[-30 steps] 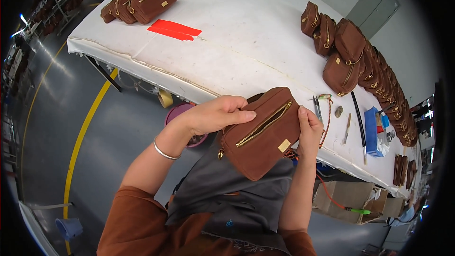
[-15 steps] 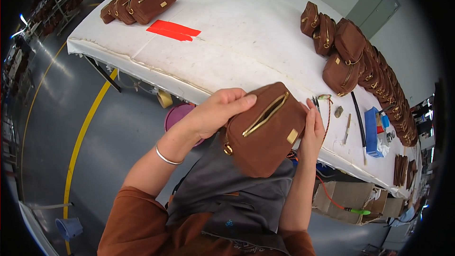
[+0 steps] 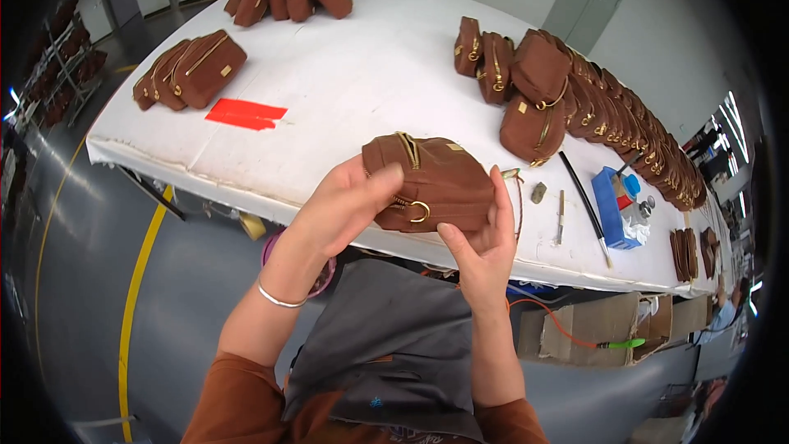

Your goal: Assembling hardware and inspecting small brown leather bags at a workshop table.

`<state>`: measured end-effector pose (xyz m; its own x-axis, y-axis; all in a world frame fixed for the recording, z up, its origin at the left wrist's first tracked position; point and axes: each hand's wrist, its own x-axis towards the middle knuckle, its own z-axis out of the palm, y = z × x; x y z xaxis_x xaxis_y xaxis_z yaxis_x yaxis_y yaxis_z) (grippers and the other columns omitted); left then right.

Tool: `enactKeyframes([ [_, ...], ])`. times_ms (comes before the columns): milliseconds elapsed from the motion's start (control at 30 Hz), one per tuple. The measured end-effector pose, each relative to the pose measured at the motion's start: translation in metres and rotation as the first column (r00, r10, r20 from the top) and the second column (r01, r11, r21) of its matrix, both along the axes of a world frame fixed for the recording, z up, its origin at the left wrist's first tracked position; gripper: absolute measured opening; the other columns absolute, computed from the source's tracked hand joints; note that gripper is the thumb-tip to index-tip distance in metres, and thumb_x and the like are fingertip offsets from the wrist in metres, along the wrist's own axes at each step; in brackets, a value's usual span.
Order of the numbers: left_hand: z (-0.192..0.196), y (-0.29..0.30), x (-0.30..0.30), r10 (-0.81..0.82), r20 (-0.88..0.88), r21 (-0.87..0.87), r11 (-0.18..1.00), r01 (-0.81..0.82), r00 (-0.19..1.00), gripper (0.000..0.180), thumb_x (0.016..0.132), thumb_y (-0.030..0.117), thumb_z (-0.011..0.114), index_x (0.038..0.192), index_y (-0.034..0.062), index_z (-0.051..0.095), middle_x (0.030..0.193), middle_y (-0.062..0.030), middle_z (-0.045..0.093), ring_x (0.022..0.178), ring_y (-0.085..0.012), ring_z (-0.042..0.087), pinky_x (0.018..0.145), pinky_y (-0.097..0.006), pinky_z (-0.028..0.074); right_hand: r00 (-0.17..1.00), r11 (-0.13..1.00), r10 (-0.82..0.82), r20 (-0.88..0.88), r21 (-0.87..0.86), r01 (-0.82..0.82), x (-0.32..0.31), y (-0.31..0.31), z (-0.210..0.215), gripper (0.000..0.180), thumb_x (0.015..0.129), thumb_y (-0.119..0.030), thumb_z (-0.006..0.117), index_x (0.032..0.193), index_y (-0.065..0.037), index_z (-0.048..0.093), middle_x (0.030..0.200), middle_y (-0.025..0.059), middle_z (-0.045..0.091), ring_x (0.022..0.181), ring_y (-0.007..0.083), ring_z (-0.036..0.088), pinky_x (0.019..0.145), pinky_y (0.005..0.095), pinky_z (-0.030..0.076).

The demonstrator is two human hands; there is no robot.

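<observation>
Turned since a second ago: brown pouch (image 3: 431, 182), zipper side now facing up.
Gripped by left hand (image 3: 349, 204) and right hand (image 3: 483, 237), both closed around it, above the near edge of the white surface (image 3: 362, 82).

The zip pouch (image 3: 431, 183) sits between the left hand (image 3: 345, 205) and right hand (image 3: 485, 242), above the table's (image 3: 370, 82) near edge. A pouch row (image 3: 608, 115) lies right, a tape strip (image 3: 244, 113) left, pouch stacks (image 3: 189, 70) beyond it.
</observation>
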<state>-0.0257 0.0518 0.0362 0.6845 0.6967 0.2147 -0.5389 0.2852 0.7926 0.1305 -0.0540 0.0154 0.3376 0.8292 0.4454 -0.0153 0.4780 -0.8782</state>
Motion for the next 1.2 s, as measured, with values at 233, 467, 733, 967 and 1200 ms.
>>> enactKeyframes([
  [233,-0.009,0.008,-0.011,0.049,-0.256,0.203,0.979,0.004,0.965,0.036,0.098,0.024,0.054,0.122,-0.0025,0.055,0.111,-0.0058,0.064,0.1,-0.0088,0.056,0.092,-0.028,0.044,0.997,0.999,-0.035,-0.07,0.019,0.037,-0.005,-0.009,0.016,0.077,0.086,0.007,0.06,0.147,0.003,0.015,0.148,0.0203,0.028,0.133,0.0251,0.037,0.106,0.0372,0.037],
  [467,-0.02,0.013,-0.022,0.277,-0.075,-0.018,0.96,-0.279,0.958,0.041,0.102,0.034,0.042,0.119,-0.0006,0.057,0.114,-0.0084,0.064,0.102,-0.0153,0.059,0.092,-0.031,0.046,0.999,0.999,0.034,0.0,-0.028,-0.034,-0.024,-0.017,0.018,0.069,0.086,0.004,0.06,0.146,0.0,0.025,0.146,0.0188,0.038,0.133,0.0262,0.041,0.099,0.0361,0.044],
  [733,-0.054,0.033,-0.043,0.21,0.398,-0.479,0.878,0.007,0.893,0.037,0.099,0.035,0.048,0.116,0.0034,0.058,0.117,-0.0108,0.062,0.109,-0.0246,0.058,0.096,-0.042,0.046,0.807,0.921,-0.337,0.485,-0.006,0.389,0.005,-0.012,0.0,0.077,0.075,-0.008,0.077,0.141,-0.002,0.038,0.138,0.0154,0.045,0.118,0.0269,0.051,0.089,0.0353,0.047],
  [967,-0.092,0.038,-0.046,0.175,0.463,-0.564,0.815,0.137,0.869,0.033,0.098,0.027,0.045,0.116,0.002,0.057,0.117,-0.014,0.062,0.11,-0.0276,0.058,0.097,-0.045,0.046,0.968,0.982,-0.076,0.239,-0.153,0.115,-0.002,-0.014,-0.018,0.076,0.07,-0.005,0.081,0.137,-0.002,0.044,0.125,0.0111,0.053,0.108,0.0195,0.056,0.088,0.0333,0.049],
  [1200,-0.082,0.034,-0.036,0.184,0.411,-0.594,0.797,0.109,0.893,0.038,0.1,0.028,0.039,0.122,0.0012,0.055,0.124,-0.0151,0.059,0.116,-0.0279,0.056,0.101,-0.044,0.044,0.983,0.97,-0.175,0.055,-0.162,0.182,-0.001,-0.005,-0.024,0.057,0.077,-0.006,0.078,0.127,0.003,0.053,0.107,0.0087,0.063,0.093,0.0135,0.061,0.083,0.0267,0.049],
])
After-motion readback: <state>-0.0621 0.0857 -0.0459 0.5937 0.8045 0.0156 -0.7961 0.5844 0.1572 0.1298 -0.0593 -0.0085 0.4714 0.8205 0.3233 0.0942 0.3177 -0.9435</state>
